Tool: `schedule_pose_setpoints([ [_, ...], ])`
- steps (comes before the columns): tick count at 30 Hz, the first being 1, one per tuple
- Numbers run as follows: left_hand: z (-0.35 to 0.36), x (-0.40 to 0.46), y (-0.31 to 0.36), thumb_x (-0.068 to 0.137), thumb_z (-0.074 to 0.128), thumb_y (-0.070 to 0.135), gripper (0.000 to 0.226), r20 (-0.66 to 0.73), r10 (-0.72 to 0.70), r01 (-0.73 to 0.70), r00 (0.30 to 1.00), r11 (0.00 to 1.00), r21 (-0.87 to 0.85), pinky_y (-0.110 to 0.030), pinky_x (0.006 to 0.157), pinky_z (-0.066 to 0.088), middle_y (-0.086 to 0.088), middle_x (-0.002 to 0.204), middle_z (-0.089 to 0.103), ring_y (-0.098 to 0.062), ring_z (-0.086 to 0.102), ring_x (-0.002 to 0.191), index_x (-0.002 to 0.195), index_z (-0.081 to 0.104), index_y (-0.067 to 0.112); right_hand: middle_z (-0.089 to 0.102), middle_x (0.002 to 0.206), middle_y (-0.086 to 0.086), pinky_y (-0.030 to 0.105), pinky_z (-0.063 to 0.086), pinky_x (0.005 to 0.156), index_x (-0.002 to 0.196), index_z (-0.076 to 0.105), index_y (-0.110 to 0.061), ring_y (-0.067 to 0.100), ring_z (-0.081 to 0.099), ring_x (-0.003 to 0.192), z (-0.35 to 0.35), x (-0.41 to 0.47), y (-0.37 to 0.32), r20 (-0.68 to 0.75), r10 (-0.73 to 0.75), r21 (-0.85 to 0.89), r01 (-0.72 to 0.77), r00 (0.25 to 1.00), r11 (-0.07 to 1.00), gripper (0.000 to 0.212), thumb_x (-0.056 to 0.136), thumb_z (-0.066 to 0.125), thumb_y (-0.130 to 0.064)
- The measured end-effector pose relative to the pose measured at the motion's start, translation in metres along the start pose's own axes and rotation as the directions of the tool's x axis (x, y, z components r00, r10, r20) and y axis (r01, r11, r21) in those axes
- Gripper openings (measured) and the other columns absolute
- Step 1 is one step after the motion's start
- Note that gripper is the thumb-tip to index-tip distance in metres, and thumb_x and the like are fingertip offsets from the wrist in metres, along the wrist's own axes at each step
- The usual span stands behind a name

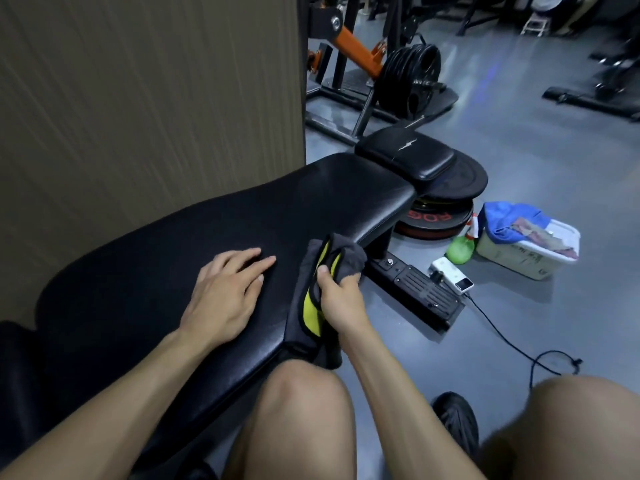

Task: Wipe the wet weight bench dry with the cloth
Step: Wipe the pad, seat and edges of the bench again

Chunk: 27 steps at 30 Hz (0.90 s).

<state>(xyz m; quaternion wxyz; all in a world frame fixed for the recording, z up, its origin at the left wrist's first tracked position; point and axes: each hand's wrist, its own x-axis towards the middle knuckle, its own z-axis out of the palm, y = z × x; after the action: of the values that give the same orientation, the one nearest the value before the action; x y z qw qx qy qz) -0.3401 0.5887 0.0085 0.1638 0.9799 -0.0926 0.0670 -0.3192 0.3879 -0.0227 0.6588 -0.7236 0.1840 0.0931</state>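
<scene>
The black padded weight bench (166, 244) runs from lower left to upper right, with a smaller black pad (407, 155) at its far end. My left hand (225, 296) lies flat on the bench's main pad, fingers spread, holding nothing. My right hand (341, 296) grips a grey cloth with yellow trim (311, 296) at the bench's right edge. The cloth hangs down over that edge, touching the pad's side.
A tan wall (149, 98) stands close behind the bench. On the grey floor to the right lie stacked weight plates (440, 220), a green spray bottle (459, 249), a white bin of rags (526, 244), a white device with a cable (450, 275), and the bench foot (419, 289). A weight rack (408, 77) stands beyond.
</scene>
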Motion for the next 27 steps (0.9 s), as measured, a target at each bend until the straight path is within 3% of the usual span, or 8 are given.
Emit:
schedule_pose_setpoints([
  [2, 0.001, 0.000, 0.000, 0.102, 0.029, 0.045, 0.046, -0.003, -0.009, 0.009, 1.000, 1.000, 0.007, -0.039, 0.112, 0.028, 0.016, 0.149, 0.049, -0.015, 0.037, 0.136, 0.142, 0.052, 0.044, 0.047, 0.150, 0.015, 0.043, 0.040, 0.113, 0.154, 0.025, 0.002, 0.032, 0.048, 0.136, -0.012, 0.034, -0.022, -0.008, 0.081, -0.033, -0.081, 0.997, 0.996, 0.090, 0.092, 0.053, -0.057],
  [5, 0.000, 0.000, 0.002, 0.101, 0.028, 0.046, 0.046, -0.002, -0.029, 0.029, 1.000, 0.999, 0.020, -0.039, 0.111, 0.028, 0.017, 0.148, 0.048, -0.014, 0.037, 0.136, 0.142, 0.051, 0.045, 0.054, 0.144, 0.017, 0.044, 0.044, 0.110, 0.144, 0.046, 0.001, 0.034, 0.055, 0.128, -0.036, 0.067, -0.054, -0.012, 0.127, -0.022, -0.127, 0.992, 0.992, 0.072, 0.098, 0.048, -0.054],
  [9, 0.001, -0.001, 0.004, 0.100, 0.028, 0.046, 0.047, -0.008, -0.038, 0.038, 0.999, 0.999, 0.030, -0.042, 0.112, 0.030, 0.018, 0.148, 0.048, -0.014, 0.037, 0.136, 0.141, 0.052, 0.045, 0.050, 0.147, 0.016, 0.039, 0.040, 0.111, 0.151, 0.034, 0.002, 0.031, 0.051, 0.133, -0.041, 0.039, -0.044, -0.026, 0.098, -0.041, -0.099, 0.995, 0.994, 0.080, 0.099, 0.043, -0.058],
  [13, 0.002, 0.001, 0.004, 0.102, 0.033, 0.042, 0.044, -0.022, -0.027, 0.028, 0.999, 0.999, 0.039, -0.043, 0.112, 0.030, 0.017, 0.148, 0.049, -0.014, 0.038, 0.136, 0.141, 0.053, 0.045, 0.051, 0.147, 0.010, 0.037, 0.039, 0.111, 0.152, 0.035, -0.007, 0.027, 0.050, 0.133, -0.030, -0.003, -0.018, 0.078, 0.132, -0.043, -0.129, 0.988, 0.991, 0.076, 0.099, 0.042, -0.061],
  [19, 0.004, 0.002, 0.003, 0.103, 0.047, 0.029, 0.041, -0.037, -0.016, 0.017, 0.999, 0.999, 0.035, -0.041, 0.113, 0.030, 0.016, 0.147, 0.049, -0.014, 0.037, 0.135, 0.141, 0.053, 0.044, 0.051, 0.146, 0.007, 0.038, 0.044, 0.108, 0.149, 0.038, -0.006, 0.025, 0.054, 0.128, -0.035, 0.024, -0.022, 0.123, 0.108, -0.073, -0.100, 0.986, 0.992, 0.076, 0.096, 0.049, -0.060],
  [24, 0.004, 0.006, 0.003, 0.101, 0.050, 0.029, 0.038, -0.047, -0.012, 0.014, 0.999, 0.999, 0.050, -0.038, 0.108, 0.031, 0.016, 0.143, 0.052, -0.014, 0.038, 0.132, 0.136, 0.059, 0.041, 0.054, 0.142, 0.020, 0.040, 0.043, 0.109, 0.143, 0.045, 0.006, 0.033, 0.055, 0.128, -0.045, 0.080, -0.040, -0.088, 0.011, -0.067, -0.017, 0.996, 0.998, 0.079, 0.097, 0.046, -0.059],
  [27, 0.004, 0.023, 0.014, 0.102, 0.042, 0.037, 0.034, -0.045, 0.005, -0.003, 0.999, 1.000, 0.027, -0.034, 0.105, 0.028, 0.016, 0.135, 0.053, -0.014, 0.041, 0.128, 0.129, 0.062, 0.036, 0.053, 0.143, 0.023, 0.043, 0.043, 0.110, 0.143, 0.043, 0.007, 0.036, 0.055, 0.127, -0.065, 0.117, -0.057, -0.133, 0.032, -0.008, -0.034, 0.991, 0.999, 0.093, 0.085, 0.045, -0.065],
])
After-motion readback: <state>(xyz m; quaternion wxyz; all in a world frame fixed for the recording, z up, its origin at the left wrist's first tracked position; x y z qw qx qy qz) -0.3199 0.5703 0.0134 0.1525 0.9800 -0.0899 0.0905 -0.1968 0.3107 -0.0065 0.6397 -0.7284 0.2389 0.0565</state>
